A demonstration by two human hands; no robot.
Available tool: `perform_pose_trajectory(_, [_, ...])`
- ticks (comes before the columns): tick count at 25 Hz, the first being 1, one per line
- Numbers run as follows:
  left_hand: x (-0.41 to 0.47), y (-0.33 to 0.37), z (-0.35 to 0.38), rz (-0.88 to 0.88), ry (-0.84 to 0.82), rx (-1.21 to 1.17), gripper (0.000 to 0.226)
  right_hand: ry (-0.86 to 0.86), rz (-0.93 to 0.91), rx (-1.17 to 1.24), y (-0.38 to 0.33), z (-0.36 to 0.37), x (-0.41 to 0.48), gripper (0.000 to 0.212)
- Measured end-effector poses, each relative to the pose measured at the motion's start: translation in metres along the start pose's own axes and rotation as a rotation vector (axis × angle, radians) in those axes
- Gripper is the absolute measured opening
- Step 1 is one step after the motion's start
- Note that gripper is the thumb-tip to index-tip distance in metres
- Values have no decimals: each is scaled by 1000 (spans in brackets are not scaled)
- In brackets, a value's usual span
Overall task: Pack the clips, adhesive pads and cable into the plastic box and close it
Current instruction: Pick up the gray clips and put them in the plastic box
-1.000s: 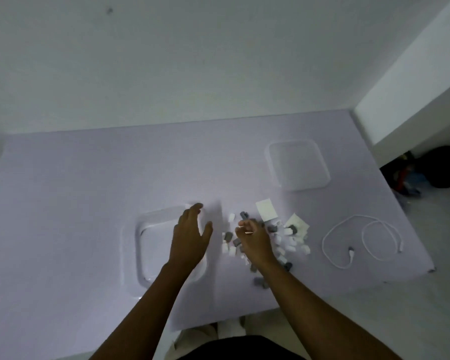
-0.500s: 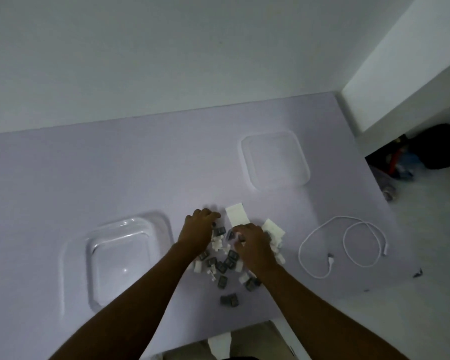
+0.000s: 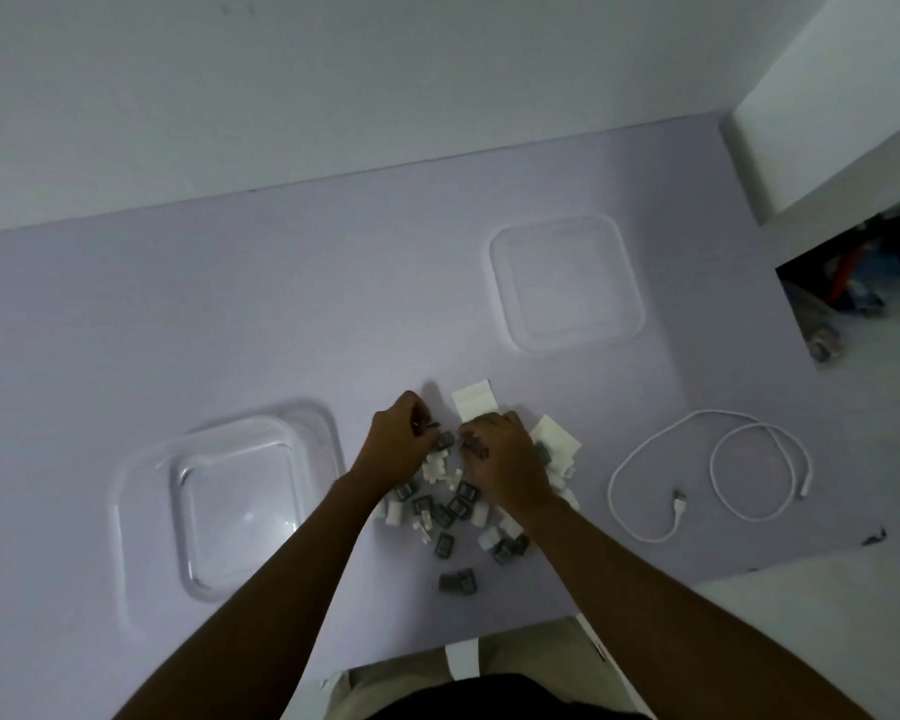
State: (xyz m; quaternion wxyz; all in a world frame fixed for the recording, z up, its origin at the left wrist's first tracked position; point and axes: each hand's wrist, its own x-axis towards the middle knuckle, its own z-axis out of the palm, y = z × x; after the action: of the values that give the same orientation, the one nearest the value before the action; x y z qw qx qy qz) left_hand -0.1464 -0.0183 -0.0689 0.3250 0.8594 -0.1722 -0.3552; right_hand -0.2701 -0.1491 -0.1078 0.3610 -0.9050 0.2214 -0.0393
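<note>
Clips (image 3: 445,506), small grey and white plastic pieces, lie in a loose heap near the front edge of the worktop (image 3: 281,304), with white adhesive pads (image 3: 473,400) at the heap's far and right sides. Both hands are in that heap. The left hand (image 3: 393,446) has its fingers curled at the far-left edge, a dark clip pinched at the fingertips. The right hand (image 3: 505,462) is curled over the clips just beside it, its grip seemingly closed on a few, though the fingertips are partly hidden. The plastic box (image 3: 152,511) stands open just left of the heap with nothing visible inside. Its lid (image 3: 565,283) lies well apart at the far right, and the cable (image 3: 678,502) sprawls in loose loops right of the pads. Gathering looks to be the step in hand. The clips appear light, hard and smooth, apt to scatter or slip from a pinch, so a cupped handful should suit better. The pads are thin and flat, best lifted by an edge. The cable looks limp yet springy and likely wants coiling first.
</note>
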Motion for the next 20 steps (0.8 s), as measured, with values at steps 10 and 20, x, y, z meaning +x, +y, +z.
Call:
perform_pose_trajectory(10, [-9,19,-12,-342,-464,-851,15,92,847,1329,-8,-55,-31,29])
perform_pose_trajectory(20, [-6,11,25,29,-101,327,35,-27,248,5,7,-18,-30,19])
